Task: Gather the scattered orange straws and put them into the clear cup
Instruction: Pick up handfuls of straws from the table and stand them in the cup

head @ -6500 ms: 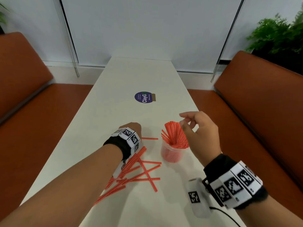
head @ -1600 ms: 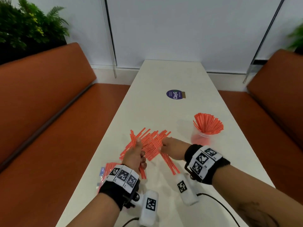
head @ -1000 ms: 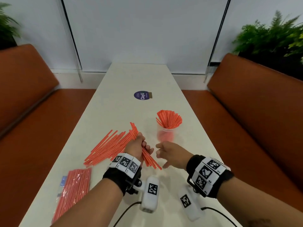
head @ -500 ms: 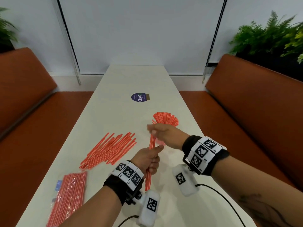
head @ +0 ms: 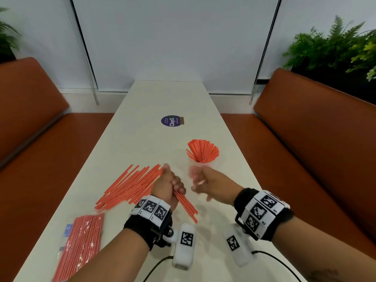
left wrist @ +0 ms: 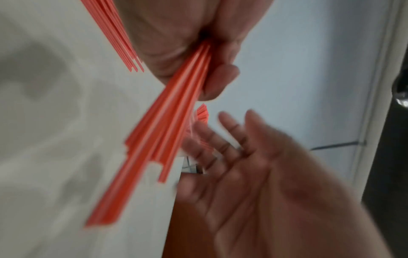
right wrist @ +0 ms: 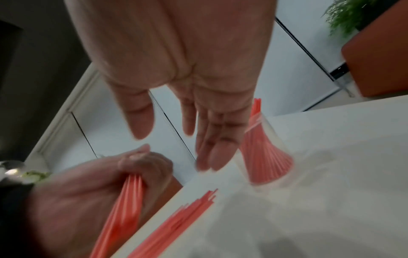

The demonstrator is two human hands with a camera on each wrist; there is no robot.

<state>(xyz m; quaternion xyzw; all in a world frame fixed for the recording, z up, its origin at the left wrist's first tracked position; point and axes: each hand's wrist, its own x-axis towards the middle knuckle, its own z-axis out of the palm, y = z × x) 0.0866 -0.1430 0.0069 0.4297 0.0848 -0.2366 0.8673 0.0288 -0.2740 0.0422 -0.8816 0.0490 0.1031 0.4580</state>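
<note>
My left hand [head: 169, 185] grips a bundle of orange straws [head: 186, 205] that slants down toward me; the same bundle [left wrist: 154, 139] runs out of my curled left fingers [left wrist: 220, 78] in the left wrist view. A pile of loose orange straws [head: 130, 185] lies on the white table [head: 146, 139] just left of that hand. The clear cup [head: 198, 166], packed with upright orange straws [head: 202, 150], stands to the right. My right hand [head: 203, 181] hovers blurred in front of the cup, fingers straight and empty [right wrist: 212, 139]. The cup [right wrist: 264, 157] sits just beyond those fingers.
A plastic packet of orange straws [head: 81, 243] lies at the table's near left. A round purple sticker [head: 171, 121] sits farther up the table. Orange benches [head: 305, 149] flank both sides, with plants [head: 335, 41] behind.
My right hand has let go of the straws and drawn back from the cup, empty. My left hand has swung the bundle down from upright, back beside the loose pile.
</note>
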